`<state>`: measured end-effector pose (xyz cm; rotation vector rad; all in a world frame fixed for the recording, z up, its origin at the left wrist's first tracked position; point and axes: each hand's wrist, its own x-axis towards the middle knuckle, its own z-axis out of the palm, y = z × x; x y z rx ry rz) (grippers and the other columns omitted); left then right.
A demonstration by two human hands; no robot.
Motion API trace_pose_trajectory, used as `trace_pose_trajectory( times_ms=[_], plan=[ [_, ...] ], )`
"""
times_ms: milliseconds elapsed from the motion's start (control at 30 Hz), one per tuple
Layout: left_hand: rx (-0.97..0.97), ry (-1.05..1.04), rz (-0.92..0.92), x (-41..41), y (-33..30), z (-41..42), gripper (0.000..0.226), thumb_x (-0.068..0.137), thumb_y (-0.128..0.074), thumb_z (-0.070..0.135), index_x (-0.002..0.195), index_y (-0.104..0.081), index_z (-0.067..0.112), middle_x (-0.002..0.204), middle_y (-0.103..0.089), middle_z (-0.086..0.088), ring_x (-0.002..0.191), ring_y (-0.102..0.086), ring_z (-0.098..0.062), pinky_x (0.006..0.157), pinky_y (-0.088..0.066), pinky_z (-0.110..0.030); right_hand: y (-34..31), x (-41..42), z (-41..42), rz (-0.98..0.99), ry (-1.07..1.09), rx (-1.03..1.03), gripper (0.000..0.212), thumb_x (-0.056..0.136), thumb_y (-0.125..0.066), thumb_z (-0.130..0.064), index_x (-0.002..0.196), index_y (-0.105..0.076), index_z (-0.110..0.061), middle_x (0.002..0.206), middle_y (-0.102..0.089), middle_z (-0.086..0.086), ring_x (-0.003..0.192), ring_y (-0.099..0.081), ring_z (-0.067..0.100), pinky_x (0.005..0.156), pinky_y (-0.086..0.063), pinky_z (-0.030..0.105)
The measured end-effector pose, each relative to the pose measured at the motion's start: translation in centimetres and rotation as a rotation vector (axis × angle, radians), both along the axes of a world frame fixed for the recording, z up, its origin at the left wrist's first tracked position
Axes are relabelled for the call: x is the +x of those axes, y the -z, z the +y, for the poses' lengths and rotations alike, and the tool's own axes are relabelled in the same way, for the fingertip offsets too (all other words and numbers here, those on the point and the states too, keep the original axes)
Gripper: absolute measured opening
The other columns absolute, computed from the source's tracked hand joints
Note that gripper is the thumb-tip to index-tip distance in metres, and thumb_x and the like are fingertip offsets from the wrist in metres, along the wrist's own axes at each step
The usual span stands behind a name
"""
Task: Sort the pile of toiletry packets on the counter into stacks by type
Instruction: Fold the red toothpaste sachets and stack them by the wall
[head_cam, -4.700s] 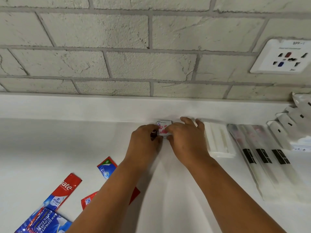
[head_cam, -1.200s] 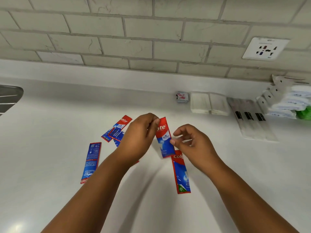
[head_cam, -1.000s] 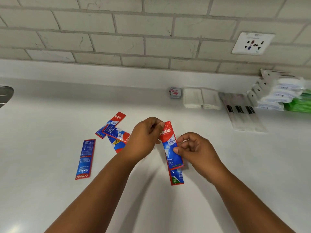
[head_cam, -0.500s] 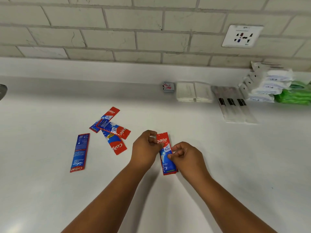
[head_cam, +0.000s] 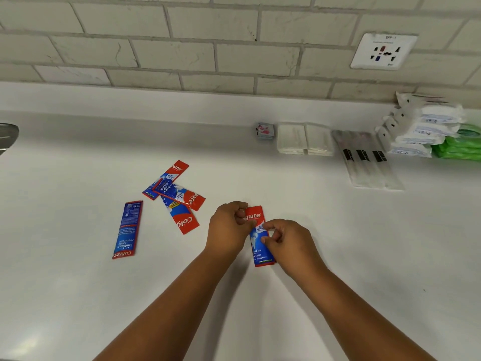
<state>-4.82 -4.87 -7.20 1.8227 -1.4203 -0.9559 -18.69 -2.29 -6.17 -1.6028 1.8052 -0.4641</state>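
Observation:
Both hands meet on a red and blue toothpaste packet (head_cam: 257, 238) lying on the white counter (head_cam: 338, 243). My left hand (head_cam: 229, 226) pinches its top left edge. My right hand (head_cam: 289, 242) pinches its right edge; another packet seems to lie under it. To the left lie three overlapping toothpaste packets (head_cam: 179, 196). A single packet (head_cam: 127, 229) rests face down further left. Along the back wall sit a small square packet stack (head_cam: 264, 131), white flat packets (head_cam: 304, 139), long clear packets (head_cam: 367, 162), white pouches (head_cam: 424, 128) and green pouches (head_cam: 460, 145).
A metal sink edge (head_cam: 7, 134) shows at the far left. A wall socket (head_cam: 384, 50) sits on the brick wall above the sorted rows. The counter's raised back ledge (head_cam: 156, 102) runs along the wall.
My hands left the small square packets at the back, picked up a toothpaste packet, and lowered it onto another packet on the counter, where both now lie aligned.

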Motion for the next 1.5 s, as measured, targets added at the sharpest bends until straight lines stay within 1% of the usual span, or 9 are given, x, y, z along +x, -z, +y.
trace_pose_trajectory(
  times_ms=[233,500,633,700,833,967,1133,1333,1500],
  plan=[
    [0.024,-0.006,0.067,0.5,-0.3,0.2,0.031,0.088,-0.068,0.029,0.115,-0.062,0.016,0.113,-0.066,0.0,0.095,-0.062,-0.011,0.077,-0.051,-0.021,-0.9,0.0,-0.2,0.037,-0.022,-0.051,0.042,0.089,-0.063,-0.038,0.126,-0.057,-0.018,0.113,-0.064,0.006,0.101,-0.063,0.015,0.078,-0.052,0.024],
    [-0.089,-0.113,0.057,3.5,-2.2,-0.6,0.011,0.094,-0.059,0.026,0.098,-0.066,0.019,0.098,-0.065,0.007,0.083,-0.057,-0.005,0.066,-0.043,-0.012,-2.8,2.6,-3.7,0.083,-0.136,-0.156,0.033,0.089,-0.061,-0.043,0.116,-0.058,-0.025,0.107,-0.058,0.0,0.095,-0.061,0.016,0.078,-0.051,0.028],
    [-0.141,-0.199,-0.047,7.2,-2.9,-1.5,0.02,0.095,-0.057,0.024,0.112,-0.066,0.016,0.106,-0.064,0.005,0.093,-0.06,-0.009,0.064,-0.047,-0.013,-3.4,5.7,-5.7,0.121,-0.246,-0.179,0.036,0.09,-0.06,-0.043,0.12,-0.058,-0.023,0.115,-0.057,0.001,0.101,-0.059,0.019,0.084,-0.048,0.029],
    [-0.137,-0.242,-0.185,9.4,-2.8,-1.9,0.024,0.096,-0.056,0.022,0.118,-0.064,0.017,0.117,-0.063,0.002,0.098,-0.061,-0.012,0.075,-0.052,-0.021,-3.2,7.4,-6.5,0.153,-0.326,-0.192,0.038,0.091,-0.06,-0.041,0.123,-0.059,-0.021,0.12,-0.056,0.003,0.107,-0.058,0.02,0.088,-0.049,0.031],
    [-0.053,-0.048,-0.589,13.2,-1.9,-3.2,0.035,0.097,-0.053,0.024,0.132,-0.056,0.022,0.139,-0.054,-0.003,0.123,-0.05,-0.022,0.099,-0.045,-0.04,-2.3,10.5,-8.2,0.229,-0.425,-0.177,0.046,0.091,-0.06,-0.043,0.13,-0.056,-0.019,0.127,-0.055,0.004,0.112,-0.056,0.02,0.092,-0.049,0.031],
    [-0.008,0.288,-0.815,15.0,-2.0,-4.4,0.047,0.097,-0.052,0.033,0.143,-0.041,0.031,0.151,-0.038,0.006,0.14,-0.031,-0.02,0.11,-0.032,-0.045,-1.6,12.4,-9.5,0.258,-0.478,-0.136,0.06,0.087,-0.061,-0.053,0.135,-0.051,-0.019,0.131,-0.051,0.005,0.117,-0.052,0.021,0.095,-0.047,0.032],
    [-0.015,0.391,-0.827,16.0,-2.3,-5.5,0.047,0.097,-0.049,0.041,0.143,-0.04,0.033,0.147,-0.042,0.01,0.14,-0.027,-0.014,0.111,-0.028,-0.042,-0.8,12.9,-10.6,0.236,-0.499,-0.167,0.055,0.083,-0.068,-0.047,0.131,-0.055,-0.025,0.126,-0.052,0.003,0.113,-0.054,0.02,0.093,-0.05,0.032],
    [-0.019,0.468,-0.857,16.2,-3.6,-6.9,0.05,0.088,-0.064,0.041,0.134,-0.05,0.033,0.138,-0.049,0.008,0.134,-0.036,-0.017,0.109,-0.03,-0.041,-0.9,13.3,-11.9,0.194,-0.465,-0.091,0.049,0.078,-0.075,-0.041,0.119,-0.058,-0.021,0.116,-0.055,0.001,0.102,-0.058,0.019,0.087,-0.052,0.031],
    [0.001,0.477,-0.79,15.4,-5.2,-7.4,0.025,0.09,-0.064,0.025,0.115,-0.061,0.026,0.119,-0.062,0.005,0.108,-0.055,-0.016,0.093,-0.046,-0.032,-0.7,12.0,-12.2,-0.087,-0.359,-0.053,0.02,0.082,-0.074,-0.027,0.095,-0.061,-0.018,0.091,-0.063,-0.002,0.083,-0.059,0.015,0.073,-0.05,0.026]
  ],
)
